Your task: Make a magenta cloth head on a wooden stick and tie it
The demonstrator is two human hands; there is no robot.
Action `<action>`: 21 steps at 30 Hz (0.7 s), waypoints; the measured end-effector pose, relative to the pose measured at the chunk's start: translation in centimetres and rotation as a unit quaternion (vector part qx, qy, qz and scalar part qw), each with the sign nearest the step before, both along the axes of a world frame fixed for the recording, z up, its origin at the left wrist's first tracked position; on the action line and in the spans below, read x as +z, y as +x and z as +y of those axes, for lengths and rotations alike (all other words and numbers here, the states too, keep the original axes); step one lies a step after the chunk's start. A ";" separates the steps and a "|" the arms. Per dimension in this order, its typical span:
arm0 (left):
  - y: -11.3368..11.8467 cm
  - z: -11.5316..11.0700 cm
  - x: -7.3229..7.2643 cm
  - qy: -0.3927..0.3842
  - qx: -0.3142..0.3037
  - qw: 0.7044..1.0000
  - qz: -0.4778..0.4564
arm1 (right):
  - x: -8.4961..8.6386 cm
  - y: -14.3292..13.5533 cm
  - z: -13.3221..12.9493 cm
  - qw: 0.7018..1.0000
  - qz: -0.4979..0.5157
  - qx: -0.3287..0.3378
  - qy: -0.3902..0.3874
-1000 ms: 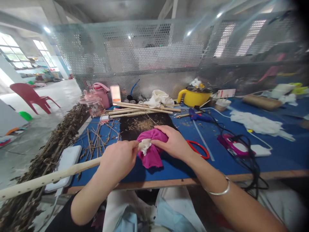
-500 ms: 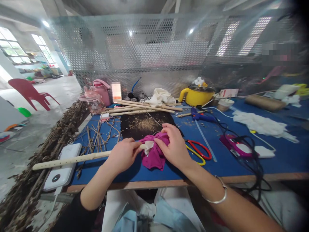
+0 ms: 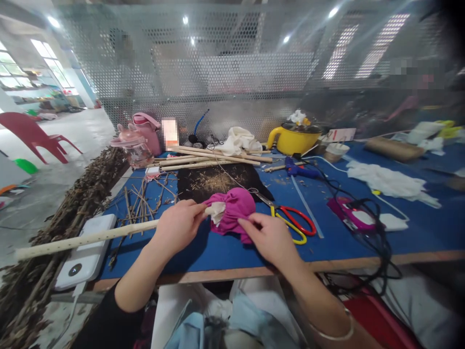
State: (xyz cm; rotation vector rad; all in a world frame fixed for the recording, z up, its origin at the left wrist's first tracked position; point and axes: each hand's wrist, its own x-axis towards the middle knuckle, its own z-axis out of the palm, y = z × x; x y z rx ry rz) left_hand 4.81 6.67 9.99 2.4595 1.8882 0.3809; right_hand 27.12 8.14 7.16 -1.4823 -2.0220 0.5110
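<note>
My left hand (image 3: 181,224) is closed around a pale stick (image 3: 105,236) dotted with small marks, which sticks out to the left over the power bank. The stick's right end is wrapped in white material (image 3: 217,212) and runs into a bunched magenta cloth (image 3: 235,206). The cloth's lower right edge is pinched between the thumb and fingers of my right hand (image 3: 267,236). Scissors (image 3: 294,220) with one red and one yellow handle lie just beyond that hand. A thin wire or thread (image 3: 232,174) rises behind the cloth.
Dry twigs (image 3: 140,206) and a white power bank (image 3: 87,249) lie left. Pale sticks (image 3: 214,160) are piled behind a black mat (image 3: 192,186) with shavings. A yellow pot (image 3: 298,140), blue glue gun (image 3: 301,168), white glove-like cloth (image 3: 390,182) and black cables (image 3: 370,252) sit right.
My right hand has moved from the top of the magenta cloth down to its lower right edge. The cloth has spread rounder, and the scissors' blades now show. The view has shifted slightly.
</note>
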 end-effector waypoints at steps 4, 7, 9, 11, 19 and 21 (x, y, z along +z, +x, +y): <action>-1.1 0.3 -0.7 -0.028 -0.012 0.999 -0.020 | 0.7 1.9 2.4 1.000 0.006 0.021 -0.004; -0.7 0.5 -0.6 0.001 -0.022 0.998 -0.056 | 0.8 2.0 3.7 0.998 0.025 0.037 -0.051; 0.0 0.7 -0.5 0.035 -0.049 0.995 -0.074 | 1.0 1.5 4.1 0.998 0.032 0.029 -0.054; 0.7 1.2 -0.6 0.047 -0.067 0.994 -0.068 | 1.2 1.0 4.2 0.998 0.032 0.023 -0.042; 0.8 3.6 -2.0 0.050 -0.002 0.985 -0.168 | -0.7 6.7 4.8 0.982 -0.172 -0.073 0.017; 0.9 3.6 -1.9 0.046 0.022 0.983 -0.174 | -1.8 8.6 4.9 0.975 -0.216 -0.050 0.007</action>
